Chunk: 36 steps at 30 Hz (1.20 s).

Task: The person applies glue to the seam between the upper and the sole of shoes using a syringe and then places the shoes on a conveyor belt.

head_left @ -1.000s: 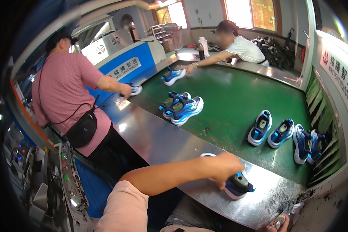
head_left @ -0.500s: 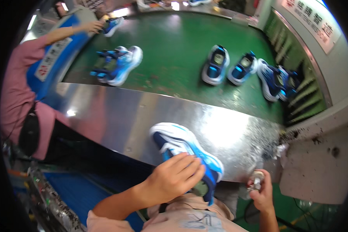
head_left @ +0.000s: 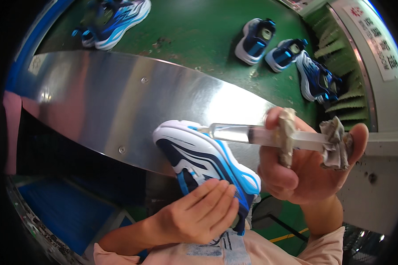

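"White, navy and bright-blue sneaker (head_left: 199, 148): one. Where kept?"

"At the near edge of a metal ledge (head_left: 97, 95), toe toward far left, heel toward near right. Tilted on its side; contact with the ledge cannot be told."

"Finish?"

"White thick sole, sidewall smooth, light-blue band widening toward the heel. Upper white along the side, crossed by curving navy lines; navy patch near the toe, navy fabric at the heel end."

"Held by?"

"Left hand (head_left: 201, 214), fingers laid over the upper, grasping it from the near side."

"Right hand (head_left: 300, 181)?"

"Closed round a syringe (head_left: 232, 132): clear barrel, pale plunger, crumpled tan wrapping at flange and plunger end, thumb against the latter. Tip at the sole's far edge, by the forefoot; whether it touches cannot be told."

"Similar stock?"

"On the green surface (head_left: 185, 37) beyond: blue-and-white shoes (head_left: 126, 24) at far left; further navy, blue and white shoes (head_left: 254, 42) at far right, beside ragged green strips (head_left: 336, 66)."
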Each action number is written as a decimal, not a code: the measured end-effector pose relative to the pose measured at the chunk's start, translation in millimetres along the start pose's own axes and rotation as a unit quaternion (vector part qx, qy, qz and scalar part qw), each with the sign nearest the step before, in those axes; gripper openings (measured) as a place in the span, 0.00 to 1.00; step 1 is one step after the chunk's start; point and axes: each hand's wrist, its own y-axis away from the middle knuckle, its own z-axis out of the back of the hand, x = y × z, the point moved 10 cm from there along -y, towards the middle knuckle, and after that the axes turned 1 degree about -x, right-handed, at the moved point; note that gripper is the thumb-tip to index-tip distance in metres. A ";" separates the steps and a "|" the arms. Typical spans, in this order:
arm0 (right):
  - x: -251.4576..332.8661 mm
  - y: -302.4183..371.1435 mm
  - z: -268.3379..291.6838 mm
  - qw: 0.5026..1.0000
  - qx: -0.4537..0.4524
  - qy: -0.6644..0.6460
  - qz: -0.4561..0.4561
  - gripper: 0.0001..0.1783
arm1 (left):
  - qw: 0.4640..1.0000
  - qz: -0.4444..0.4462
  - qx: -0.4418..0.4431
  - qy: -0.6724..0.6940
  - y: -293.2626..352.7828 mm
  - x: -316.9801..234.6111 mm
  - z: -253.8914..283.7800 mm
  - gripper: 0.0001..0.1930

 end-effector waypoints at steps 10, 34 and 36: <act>-38.2 -52.8 -0.3 0.996 -0.013 0.025 -0.091 0.58 | 0.999 -0.014 -0.036 -0.022 15.7 0.9 0.9 0.10; -40.8 55.5 22.2 0.985 -0.168 0.044 -0.006 0.68 | 1.000 0.022 -0.004 0.016 12.8 5.0 3.3 0.08; -47.4 71.2 25.7 0.974 -0.217 0.060 -0.027 0.68 | 1.000 0.023 0.011 0.001 10.6 4.2 1.2 0.07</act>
